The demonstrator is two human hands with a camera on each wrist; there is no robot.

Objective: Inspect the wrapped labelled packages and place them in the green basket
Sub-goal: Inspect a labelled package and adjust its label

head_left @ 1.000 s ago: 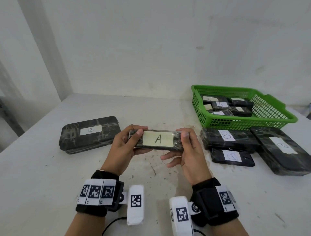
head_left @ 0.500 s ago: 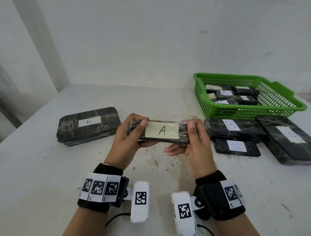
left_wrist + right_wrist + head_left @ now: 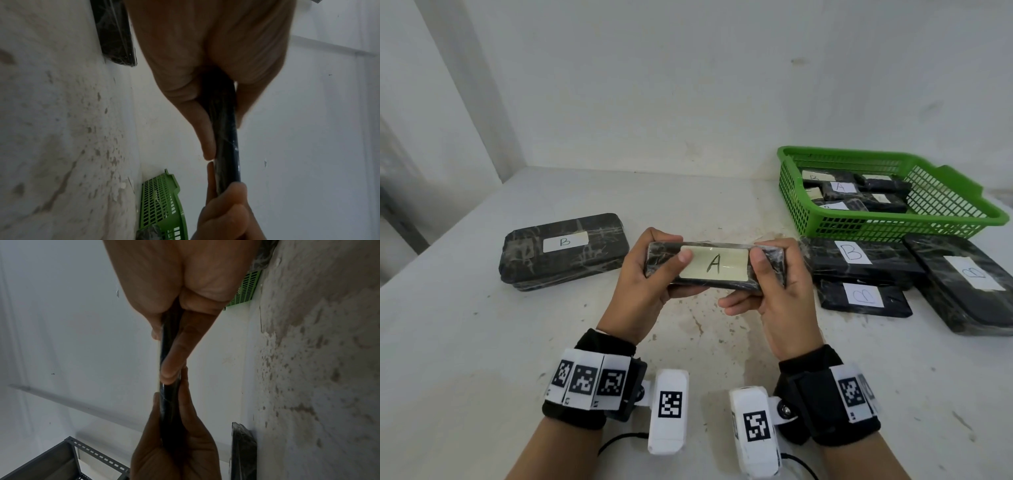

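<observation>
The left hand [image 3: 643, 277] and the right hand [image 3: 774, 291] each clamp one end of the package marked A [image 3: 714, 267], thumbs on its label face and fingers curled beneath, holding it clear above the worktop [image 3: 465, 342] with the label turned up toward the head camera. This looks like the inspection step for this package; the drop into the green basket [image 3: 887, 226] is not yet done.

The basket sits beyond and to the right of the held package and already holds several wrapped packages, at least one marked A. Four remain on the worktop: three B packages [image 3: 856, 260] crowded against the basket's near wall, and one B package [image 3: 565, 251] lying alone well to the left of the basket.

The path from the held package to the basket passes over the crowded B packages, so a lift above its near rim seems needed. The worktop's back edge meets the wall just behind the basket.
</observation>
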